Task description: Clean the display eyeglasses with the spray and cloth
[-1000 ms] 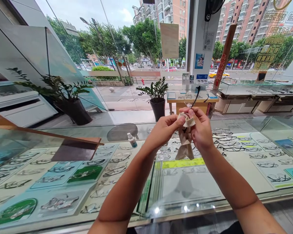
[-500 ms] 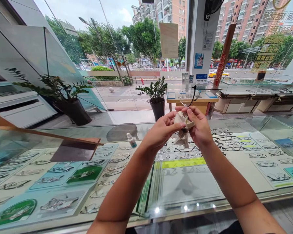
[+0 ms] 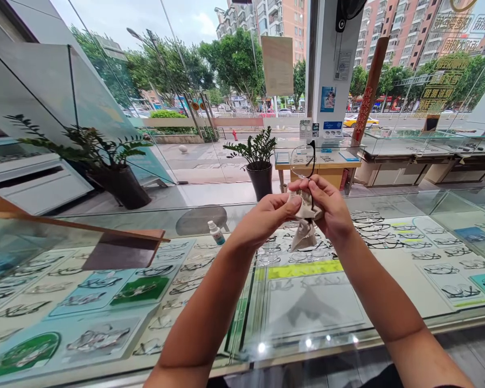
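Observation:
Both hands meet above the glass counter, around a pair of eyeglasses [image 3: 312, 156] and a crumpled beige cleaning cloth [image 3: 304, 237]. My left hand [image 3: 272, 213] is closed, its thumb pressing the cloth against the glasses. My right hand [image 3: 330, 207] pinches the glasses' frame between thumb and fingers. One clear lens and a dark temple stick up above the fingertips. Cloth and fingers cover the rest of the glasses. The cloth's loose end hangs below the hands.
A small white spray bottle [image 3: 216, 233] stands on the glass counter [image 3: 307, 312], left of my hands. Rows of eyeglasses [image 3: 374, 229] lie under the glass. A brown slanted board [image 3: 121, 249] is at left. Potted plants [image 3: 261, 178] stand beyond the counter.
The glasses have turned a little, so the lens above my fingers shows more fully. The cloth has shifted in my fingers and hangs slightly lower.

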